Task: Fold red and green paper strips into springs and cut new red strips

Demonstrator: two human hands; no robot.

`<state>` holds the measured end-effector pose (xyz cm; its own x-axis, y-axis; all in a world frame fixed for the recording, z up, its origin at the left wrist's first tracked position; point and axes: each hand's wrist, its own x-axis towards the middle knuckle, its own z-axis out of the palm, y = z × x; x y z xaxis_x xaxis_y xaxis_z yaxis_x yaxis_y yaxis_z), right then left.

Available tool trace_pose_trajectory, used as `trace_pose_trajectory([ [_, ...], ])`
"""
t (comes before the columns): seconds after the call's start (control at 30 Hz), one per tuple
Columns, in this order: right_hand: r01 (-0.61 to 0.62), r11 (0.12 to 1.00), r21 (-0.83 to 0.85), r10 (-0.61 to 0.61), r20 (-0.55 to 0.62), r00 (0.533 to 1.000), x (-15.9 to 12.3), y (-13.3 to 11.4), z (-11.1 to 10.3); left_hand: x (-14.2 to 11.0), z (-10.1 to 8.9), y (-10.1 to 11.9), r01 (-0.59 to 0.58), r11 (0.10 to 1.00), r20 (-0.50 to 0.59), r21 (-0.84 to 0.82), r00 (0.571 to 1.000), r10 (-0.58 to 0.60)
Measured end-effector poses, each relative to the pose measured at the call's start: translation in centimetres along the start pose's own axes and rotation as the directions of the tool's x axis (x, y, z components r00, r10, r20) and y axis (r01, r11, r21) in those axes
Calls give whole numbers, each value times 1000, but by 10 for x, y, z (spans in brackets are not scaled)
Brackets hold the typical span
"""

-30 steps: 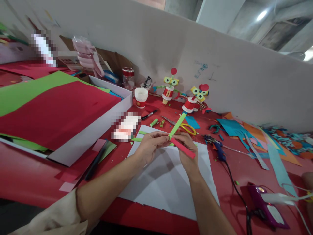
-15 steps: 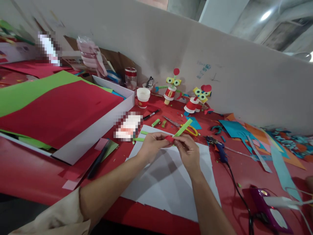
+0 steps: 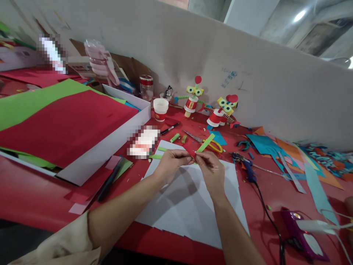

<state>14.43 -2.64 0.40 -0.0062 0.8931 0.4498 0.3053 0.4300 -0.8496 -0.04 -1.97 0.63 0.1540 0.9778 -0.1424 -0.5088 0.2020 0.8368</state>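
Above a white sheet of paper, my two hands meet at a pair of crossed paper strips. A red paper strip slants up to the left and a green paper strip slants up to the right. My right hand pinches them where they cross. Closed at the same joint, my left hand has thumb and forefinger together; its exact hold is partly hidden. Beyond the hands lie yellow-handled scissors and small folded green paper springs.
A box of coloured sheets stands at left. Paper cups and two paper-cup robot figures stand near the wall. At right are a blue glue gun with its cord, paper scraps and a purple power strip.
The red strip, folded low between my fingertips before, now stands up to the left. My left fingertips have dropped slightly; the green strip stays in my right hand.
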Motion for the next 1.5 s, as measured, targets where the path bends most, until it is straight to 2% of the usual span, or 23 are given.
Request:
trace_pose_trajectory([
  [0.23,-77,996,41,78,-14,997,-1,0,2,-1,0,-1,-33,994,21,107,999,31],
  [0.43,-20,1000,-23,20,-14,1000,-4,-1,4,-1,1,-3,-46,990,-17,130,999,49],
  [0.7,16,997,-76,-22,-70,997,-7,-3,9,-1,2,-3,-54,994,6,97,999,53],
  [0.8,-41,998,-49,37,-77,996,-10,-3,13,0,1,-3,-30,997,-9,78,1000,30],
  [0.97,-190,956,225,225,-138,965,-11,-2,18,1,1,-1,15,998,-57,56,998,-12],
  [1.03,-250,934,254,273,-59,960,-9,0,15,1,1,1,-8,998,-53,65,999,12],
  [1.1,-289,933,215,286,47,957,-7,2,11,1,1,4,-27,997,-34,69,999,30],
  [1.23,-270,949,163,241,177,954,-3,3,4,1,-1,8,47,996,40,71,998,-50],
  [1.4,-135,987,89,116,190,975,-1,-2,1,1,-3,12,83,992,92,95,991,-92],
  [1.5,-62,997,39,55,168,984,-2,-2,2,-1,-2,11,122,990,58,77,990,-126],
])
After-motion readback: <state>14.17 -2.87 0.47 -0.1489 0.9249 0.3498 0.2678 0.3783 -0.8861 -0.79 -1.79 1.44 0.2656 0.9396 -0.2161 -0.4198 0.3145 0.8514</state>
